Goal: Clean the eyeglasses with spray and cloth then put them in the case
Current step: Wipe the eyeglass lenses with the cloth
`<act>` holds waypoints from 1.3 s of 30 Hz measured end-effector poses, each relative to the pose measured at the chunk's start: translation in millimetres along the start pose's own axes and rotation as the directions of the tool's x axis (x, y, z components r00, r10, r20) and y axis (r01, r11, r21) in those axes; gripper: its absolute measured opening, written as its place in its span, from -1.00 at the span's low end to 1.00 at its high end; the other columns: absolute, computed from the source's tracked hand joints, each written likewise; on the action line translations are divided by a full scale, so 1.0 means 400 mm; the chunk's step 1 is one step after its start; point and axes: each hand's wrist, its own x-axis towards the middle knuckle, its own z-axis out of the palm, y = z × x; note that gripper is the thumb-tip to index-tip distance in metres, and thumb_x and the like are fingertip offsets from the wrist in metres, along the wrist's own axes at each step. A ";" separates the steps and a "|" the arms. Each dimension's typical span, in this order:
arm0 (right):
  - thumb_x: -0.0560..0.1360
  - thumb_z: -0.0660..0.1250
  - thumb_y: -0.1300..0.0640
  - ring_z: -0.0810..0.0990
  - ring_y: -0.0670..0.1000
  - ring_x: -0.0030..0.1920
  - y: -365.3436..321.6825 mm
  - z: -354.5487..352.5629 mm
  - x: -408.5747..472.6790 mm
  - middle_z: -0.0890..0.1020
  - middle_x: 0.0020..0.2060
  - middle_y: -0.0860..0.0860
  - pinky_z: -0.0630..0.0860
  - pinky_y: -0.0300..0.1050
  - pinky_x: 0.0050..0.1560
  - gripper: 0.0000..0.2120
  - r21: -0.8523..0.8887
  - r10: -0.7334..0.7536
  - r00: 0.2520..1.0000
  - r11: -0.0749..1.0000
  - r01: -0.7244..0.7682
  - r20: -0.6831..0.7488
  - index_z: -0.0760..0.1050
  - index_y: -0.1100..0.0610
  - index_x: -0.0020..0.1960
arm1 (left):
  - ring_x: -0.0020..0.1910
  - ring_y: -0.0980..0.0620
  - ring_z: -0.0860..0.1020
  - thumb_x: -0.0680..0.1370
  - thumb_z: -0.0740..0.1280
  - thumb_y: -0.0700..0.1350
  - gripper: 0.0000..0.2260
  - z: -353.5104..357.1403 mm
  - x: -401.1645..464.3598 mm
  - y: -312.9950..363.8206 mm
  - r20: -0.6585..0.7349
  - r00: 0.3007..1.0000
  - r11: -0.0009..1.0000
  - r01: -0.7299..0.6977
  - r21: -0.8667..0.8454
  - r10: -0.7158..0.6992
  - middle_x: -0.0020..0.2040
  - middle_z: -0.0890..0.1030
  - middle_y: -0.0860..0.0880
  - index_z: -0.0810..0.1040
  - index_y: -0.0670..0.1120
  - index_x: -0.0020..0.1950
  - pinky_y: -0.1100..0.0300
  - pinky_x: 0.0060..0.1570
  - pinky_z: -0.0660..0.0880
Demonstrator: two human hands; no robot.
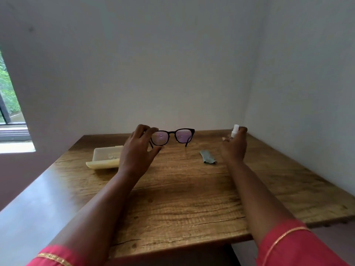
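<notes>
My left hand [137, 150] holds the dark-framed eyeglasses [173, 136] by their left end, lifted above the wooden table [178, 198] with the lenses facing me. My right hand [234, 145] grips a small white spray bottle [234, 130], its nozzle sticking up above my fingers, to the right of the glasses and apart from them. A small grey-green cloth [207, 157] lies crumpled on the table between my hands. The cream glasses case [104, 158] lies open at the left, partly hidden behind my left hand.
The table stands in a corner, with white walls [172, 64] behind it and to the right. A window [9, 104] is at the far left. The table's near edge runs just in front of my red sleeves.
</notes>
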 end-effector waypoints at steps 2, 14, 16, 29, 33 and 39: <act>0.54 0.29 0.33 0.55 0.18 0.18 -0.001 -0.003 0.001 0.51 0.23 0.19 0.46 -0.07 0.02 -0.64 -0.022 0.002 1.000 1.000 -0.002 -0.001 0.30 0.21 0.29 | 0.01 -0.05 0.56 0.41 0.50 -0.06 -0.58 0.000 0.001 -0.002 0.004 1.000 1.000 0.001 -0.001 -0.001 0.11 0.50 -0.04 0.54 -0.08 0.23 0.19 -0.20 0.38; 0.43 0.34 0.30 0.52 0.07 0.10 -0.069 -0.026 -0.032 0.49 0.14 0.08 0.46 -0.11 -0.05 -0.65 -0.169 -0.604 0.796 0.789 0.591 -0.032 0.45 0.13 0.19 | -0.08 -0.05 0.56 0.40 0.51 -0.05 -0.56 0.001 0.001 -0.005 0.010 1.000 1.000 -0.003 -0.012 0.003 0.13 0.47 -0.04 0.53 -0.09 0.23 0.16 -0.23 0.44; 0.45 0.36 0.28 0.56 0.08 0.02 -0.063 -0.006 -0.047 0.53 0.07 0.08 0.44 -0.15 -0.08 -0.77 -0.153 -0.549 0.812 0.801 0.579 0.200 0.53 0.18 0.11 | -0.06 -0.07 0.56 0.40 0.51 -0.05 -0.56 0.001 0.001 -0.003 0.010 1.000 1.000 0.001 -0.013 -0.001 0.13 0.48 -0.05 0.53 -0.09 0.23 0.14 -0.22 0.46; 0.56 0.32 0.17 0.58 0.08 0.06 -0.039 0.014 -0.070 0.62 0.07 0.11 0.55 -0.04 0.08 -0.79 -0.480 -0.113 0.785 0.736 0.478 0.610 0.54 0.17 0.19 | -0.07 -0.03 0.56 0.40 0.52 -0.04 -0.55 -0.002 -0.002 -0.003 -0.005 1.000 1.000 0.010 -0.011 -0.010 0.15 0.49 -0.05 0.53 -0.09 0.25 0.19 -0.21 0.46; 0.53 0.33 0.28 0.58 0.10 0.02 -0.062 0.001 -0.080 0.58 0.07 0.12 0.45 -0.08 -0.12 -0.66 -0.373 -0.216 0.856 0.830 0.414 0.470 0.36 0.17 0.27 | -0.05 -0.03 0.56 0.40 0.51 -0.04 -0.56 -0.003 0.000 -0.003 -0.002 1.000 1.000 0.013 -0.013 -0.013 0.13 0.50 -0.05 0.53 -0.08 0.25 0.18 -0.19 0.47; 0.55 0.28 0.36 0.53 0.05 -0.11 -0.131 -0.018 -0.094 0.50 -0.05 0.11 0.46 -0.18 -0.19 -0.92 0.144 -0.667 0.745 0.740 0.656 0.034 0.41 0.26 0.01 | -0.04 -0.05 0.55 0.39 0.52 -0.06 -0.55 -0.002 0.000 0.002 -0.003 1.000 1.000 0.004 -0.024 -0.005 0.10 0.49 -0.04 0.53 -0.09 0.24 0.11 -0.18 0.52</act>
